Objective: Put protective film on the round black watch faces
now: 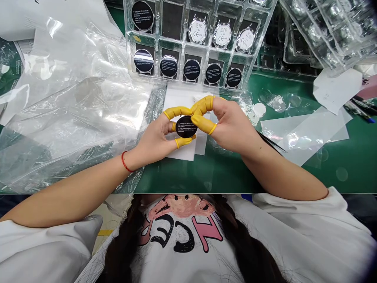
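A round black watch face (pixel 186 127) with printed white text is held up in front of me. My left hand (pixel 160 135), in yellow finger cots, is closed around its edge, with a finger above and the thumb below. My right hand (pixel 216 120), also in yellow finger cots, pinches at the upper right rim; whether its fingertips hold a film or the watch itself is hidden. Below the hands lie white sheets (pixel 182 153). Behind them a clear plastic tray (pixel 203 87) holds several watches, some with text faces up and some with silver backs up.
Clear plastic bags (pixel 73 118) cover the left of the green table (pixel 229 173). More clear trays (pixel 338 35) are stacked at the back right. Round film pieces (pixel 259 110), translucent sheets (pixel 303 133), black tweezers (pixel 272 142) and pens (pixel 361 106) lie on the right.
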Action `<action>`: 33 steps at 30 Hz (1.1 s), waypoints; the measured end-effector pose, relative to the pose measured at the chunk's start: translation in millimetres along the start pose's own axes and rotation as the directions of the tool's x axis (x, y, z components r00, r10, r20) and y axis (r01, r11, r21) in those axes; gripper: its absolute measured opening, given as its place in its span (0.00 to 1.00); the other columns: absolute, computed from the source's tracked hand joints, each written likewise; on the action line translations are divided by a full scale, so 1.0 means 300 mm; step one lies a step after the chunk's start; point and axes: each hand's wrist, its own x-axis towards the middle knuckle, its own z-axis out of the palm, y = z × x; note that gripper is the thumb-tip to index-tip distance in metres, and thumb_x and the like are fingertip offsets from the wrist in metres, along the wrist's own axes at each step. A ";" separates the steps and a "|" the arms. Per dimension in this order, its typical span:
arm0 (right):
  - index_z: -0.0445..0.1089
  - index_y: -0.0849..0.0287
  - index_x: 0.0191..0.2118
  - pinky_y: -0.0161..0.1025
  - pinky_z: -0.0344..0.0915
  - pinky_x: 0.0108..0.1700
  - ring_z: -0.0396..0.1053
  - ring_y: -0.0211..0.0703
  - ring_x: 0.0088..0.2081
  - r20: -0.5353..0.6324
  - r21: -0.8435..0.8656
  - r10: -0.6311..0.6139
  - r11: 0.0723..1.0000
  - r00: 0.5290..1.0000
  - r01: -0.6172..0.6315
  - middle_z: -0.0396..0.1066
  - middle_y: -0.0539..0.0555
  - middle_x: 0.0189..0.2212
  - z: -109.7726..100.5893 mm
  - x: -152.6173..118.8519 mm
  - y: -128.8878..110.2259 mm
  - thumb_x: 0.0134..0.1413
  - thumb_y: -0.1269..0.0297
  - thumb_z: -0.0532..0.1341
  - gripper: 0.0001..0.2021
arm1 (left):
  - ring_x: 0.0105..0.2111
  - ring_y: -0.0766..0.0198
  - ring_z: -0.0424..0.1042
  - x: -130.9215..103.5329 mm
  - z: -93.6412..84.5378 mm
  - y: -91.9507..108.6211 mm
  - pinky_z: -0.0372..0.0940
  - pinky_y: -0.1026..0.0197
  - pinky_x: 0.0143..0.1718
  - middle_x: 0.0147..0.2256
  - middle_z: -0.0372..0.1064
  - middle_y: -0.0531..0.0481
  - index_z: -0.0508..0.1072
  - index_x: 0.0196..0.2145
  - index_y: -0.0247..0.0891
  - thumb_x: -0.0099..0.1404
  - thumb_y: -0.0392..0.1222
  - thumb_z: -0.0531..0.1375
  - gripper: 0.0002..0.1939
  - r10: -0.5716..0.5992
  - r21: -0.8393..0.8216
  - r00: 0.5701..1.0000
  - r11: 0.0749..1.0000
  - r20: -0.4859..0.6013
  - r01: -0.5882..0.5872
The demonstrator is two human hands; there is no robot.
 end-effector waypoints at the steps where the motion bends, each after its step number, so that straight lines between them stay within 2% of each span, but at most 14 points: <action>1: 0.70 0.58 0.32 0.43 0.68 0.46 0.72 0.42 0.40 0.000 -0.003 0.001 1.000 1.000 -0.001 0.76 0.52 0.36 0.000 0.000 0.000 0.55 0.65 0.62 0.03 | 0.39 0.66 0.80 0.000 0.000 -0.001 0.76 0.62 0.45 0.51 0.72 0.51 0.65 0.51 0.43 0.55 0.37 0.70 0.28 0.001 0.000 1.000 1.000 0.003 -0.001; 13: 0.68 0.57 0.32 0.46 0.67 0.48 0.71 0.43 0.41 -0.005 -0.060 -0.015 0.998 1.000 0.014 0.75 0.52 0.37 0.004 -0.004 -0.004 0.58 0.61 0.61 0.06 | 0.40 0.68 0.78 -0.001 -0.004 -0.016 0.76 0.62 0.47 0.54 0.69 0.50 0.67 0.52 0.44 0.55 0.39 0.71 0.28 0.069 0.040 0.998 0.997 -0.010 -0.069; 22: 0.68 0.57 0.33 0.46 0.66 0.50 0.70 0.44 0.43 -0.011 -0.086 -0.016 0.996 1.000 0.015 0.75 0.52 0.38 0.007 -0.007 -0.002 0.58 0.62 0.61 0.06 | 0.40 0.68 0.79 0.003 -0.003 -0.010 0.75 0.64 0.46 0.53 0.69 0.50 0.66 0.52 0.43 0.56 0.37 0.70 0.28 0.056 0.029 0.998 0.998 0.015 -0.056; 33: 0.68 0.56 0.32 0.45 0.66 0.50 0.70 0.44 0.43 -0.017 -0.109 -0.020 0.994 1.000 0.018 0.74 0.52 0.38 0.011 -0.010 -0.003 0.59 0.61 0.61 0.07 | 0.39 0.67 0.79 -0.001 -0.002 -0.006 0.75 0.61 0.46 0.54 0.70 0.49 0.67 0.52 0.43 0.55 0.41 0.71 0.29 0.016 0.049 1.000 0.999 -0.004 -0.015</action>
